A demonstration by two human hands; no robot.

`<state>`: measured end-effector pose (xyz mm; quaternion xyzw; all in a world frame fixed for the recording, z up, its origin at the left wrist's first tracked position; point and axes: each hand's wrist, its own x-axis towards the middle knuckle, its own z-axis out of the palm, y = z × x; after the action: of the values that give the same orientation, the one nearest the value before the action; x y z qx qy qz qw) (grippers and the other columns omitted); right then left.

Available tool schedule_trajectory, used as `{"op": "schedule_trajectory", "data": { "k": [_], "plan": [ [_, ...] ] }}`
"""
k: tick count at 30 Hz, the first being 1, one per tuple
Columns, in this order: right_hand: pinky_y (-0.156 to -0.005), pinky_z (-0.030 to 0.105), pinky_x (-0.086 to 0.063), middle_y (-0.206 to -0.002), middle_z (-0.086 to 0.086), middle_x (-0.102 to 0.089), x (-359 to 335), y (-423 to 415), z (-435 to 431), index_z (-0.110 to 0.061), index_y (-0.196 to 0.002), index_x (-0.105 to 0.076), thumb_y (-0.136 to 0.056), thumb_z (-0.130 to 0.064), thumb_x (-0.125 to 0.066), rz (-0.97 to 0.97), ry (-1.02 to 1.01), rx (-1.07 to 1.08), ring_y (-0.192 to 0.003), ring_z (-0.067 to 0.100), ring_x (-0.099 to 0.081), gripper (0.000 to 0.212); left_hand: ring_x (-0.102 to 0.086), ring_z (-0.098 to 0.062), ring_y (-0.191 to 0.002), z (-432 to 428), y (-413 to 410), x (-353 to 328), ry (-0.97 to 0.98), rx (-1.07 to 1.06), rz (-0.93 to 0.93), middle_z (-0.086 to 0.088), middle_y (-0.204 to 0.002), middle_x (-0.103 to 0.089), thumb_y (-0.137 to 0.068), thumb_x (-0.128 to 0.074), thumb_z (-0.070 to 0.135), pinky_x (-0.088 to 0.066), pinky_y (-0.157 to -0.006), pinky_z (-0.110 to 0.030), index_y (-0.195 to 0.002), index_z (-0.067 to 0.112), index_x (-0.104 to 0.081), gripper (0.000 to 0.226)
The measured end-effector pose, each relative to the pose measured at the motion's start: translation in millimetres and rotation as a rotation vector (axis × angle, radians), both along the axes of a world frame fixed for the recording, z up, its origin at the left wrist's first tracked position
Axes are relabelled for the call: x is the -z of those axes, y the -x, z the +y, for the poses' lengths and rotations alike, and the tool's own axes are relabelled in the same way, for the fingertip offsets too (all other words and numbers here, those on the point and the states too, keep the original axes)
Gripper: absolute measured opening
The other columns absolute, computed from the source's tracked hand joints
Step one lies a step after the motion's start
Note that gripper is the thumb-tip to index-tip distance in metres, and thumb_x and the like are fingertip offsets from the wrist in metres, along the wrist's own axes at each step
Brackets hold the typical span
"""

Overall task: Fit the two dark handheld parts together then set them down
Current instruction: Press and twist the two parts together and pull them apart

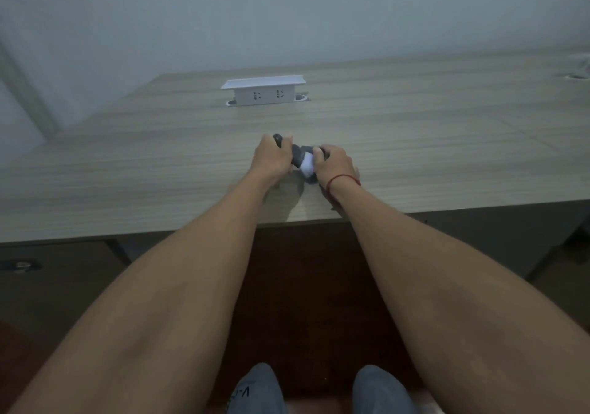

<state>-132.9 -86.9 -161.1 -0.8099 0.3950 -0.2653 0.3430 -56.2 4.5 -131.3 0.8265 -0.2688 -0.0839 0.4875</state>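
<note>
Both arms reach out over the wooden table (159, 164). My left hand (271, 158) is closed around a dark handle-like part (278, 139); its black tip sticks out above my knuckles. My right hand (335, 166) grips a second dark part (303, 155) that has a white section on it. The two parts meet between my hands, just above the tabletop. Whether they are fully joined is hidden by my fingers. A red string sits around my right wrist.
A white pop-up socket box (263, 91) stands on the table behind my hands. The table's near edge (127, 233) runs across the view below my forearms. A round cable hole (577, 77) lies at the far right. My knees show at the bottom.
</note>
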Motion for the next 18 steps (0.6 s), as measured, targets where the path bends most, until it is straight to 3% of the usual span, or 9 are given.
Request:
{"op": "schedule_trajectory", "data": {
  "k": [1,3,5,7,9,12,13,16,18],
  "plan": [
    [-0.094,0.032,-0.038,-0.117,0.009,-0.067,0.3,0.6,0.1,-0.020,-0.112,-0.065,-0.097,-0.039,-0.040,0.000,0.000,-0.005,-0.111,0.030,-0.058,0.034,-0.064,-0.034,-0.095,-1.9,1.8,-0.7,0.014,-0.084,-0.044,-0.021,-0.106,-0.065,-0.099,-0.040,0.041,-0.053,-0.084,-0.038,-0.110,0.001,-0.054,0.044],
    [-0.094,0.032,-0.038,-0.117,0.008,-0.066,0.3,2.0,-0.5,-0.021,-0.112,-0.065,-0.097,-0.039,-0.040,0.002,-0.001,-0.011,-0.112,0.030,-0.058,0.034,-0.060,-0.036,-0.106,-2.2,3.5,1.4,-0.002,-0.133,-0.075,-0.021,-0.117,-0.061,-0.099,-0.039,0.041,-0.049,-0.093,-0.043,-0.119,0.000,-0.048,0.047],
    [-0.095,0.033,-0.039,-0.120,0.008,-0.066,-0.4,2.4,-1.4,-0.022,-0.116,-0.065,-0.097,-0.039,-0.041,-0.003,-0.003,-0.006,-0.113,0.030,-0.058,0.035,-0.062,-0.034,-0.092,-2.6,-3.5,2.0,-0.050,-0.038,-0.041,-0.021,-0.106,-0.064,-0.098,-0.042,0.039,-0.049,-0.087,-0.040,-0.113,-0.001,-0.052,0.044],
    [-0.097,0.033,-0.038,-0.123,0.008,-0.065,-0.6,1.8,-1.9,-0.022,-0.119,-0.063,-0.098,-0.039,-0.040,0.004,-0.001,-0.009,-0.115,0.029,-0.057,0.036,-0.056,-0.025,-0.064,1.5,-6.4,-2.4,-0.105,0.076,-0.011,-0.016,-0.076,-0.062,-0.099,-0.043,0.034,-0.045,-0.074,-0.033,-0.092,0.001,-0.055,0.037],
    [-0.098,0.032,-0.037,-0.123,0.007,-0.064,-0.1,1.6,-1.7,-0.022,-0.120,-0.063,-0.098,-0.038,-0.039,0.011,0.004,-0.021,-0.116,0.029,-0.057,0.036,-0.055,-0.023,-0.058,3.8,-8.1,-2.7,-0.109,0.085,-0.026,-0.015,-0.074,-0.060,-0.100,-0.042,0.033,-0.046,-0.069,-0.031,-0.091,0.002,-0.054,0.035],
    [-0.102,0.033,-0.036,-0.127,0.006,-0.063,1.1,2.2,-2.8,-0.022,-0.123,-0.061,-0.098,-0.038,-0.041,0.009,0.008,-0.041,-0.120,0.029,-0.055,0.037,-0.063,-0.035,-0.097,3.9,-7.2,3.5,-0.114,-0.067,-0.077,-0.021,-0.112,-0.061,-0.100,-0.040,0.037,-0.051,-0.083,-0.040,-0.120,0.000,-0.046,0.043],
    [-0.103,0.034,-0.035,-0.129,0.006,-0.062,1.7,3.1,-3.9,-0.022,-0.126,-0.060,-0.098,-0.039,-0.041,0.010,0.007,-0.044,-0.121,0.029,-0.054,0.038,-0.062,-0.035,-0.100,3.8,-6.1,6.9,-0.115,-0.073,-0.065,-0.021,-0.115,-0.061,-0.100,-0.040,0.037,-0.050,-0.082,-0.038,-0.123,-0.001,-0.045,0.045],
    [-0.103,0.034,-0.034,-0.130,0.007,-0.062,1.2,3.7,-2.9,-0.022,-0.126,-0.059,-0.099,-0.038,-0.039,0.017,0.021,-0.046,-0.121,0.029,-0.054,0.038,-0.059,-0.024,-0.065,6.1,-10.1,7.0,-0.136,0.047,0.001,-0.020,-0.084,-0.065,-0.101,-0.040,0.036,-0.048,-0.054,-0.024,-0.112,-0.004,-0.048,0.042],
    [-0.102,0.034,-0.034,-0.128,0.006,-0.062,0.3,5.0,-0.9,-0.022,-0.124,-0.059,-0.099,-0.037,-0.037,0.032,0.048,-0.055,-0.120,0.028,-0.055,0.036,-0.054,-0.022,-0.056,9.6,-9.1,5.4,-0.134,0.056,0.019,-0.014,-0.070,-0.060,-0.101,-0.040,0.035,-0.047,-0.044,-0.021,-0.107,0.001,-0.047,0.035]
  ]
}}
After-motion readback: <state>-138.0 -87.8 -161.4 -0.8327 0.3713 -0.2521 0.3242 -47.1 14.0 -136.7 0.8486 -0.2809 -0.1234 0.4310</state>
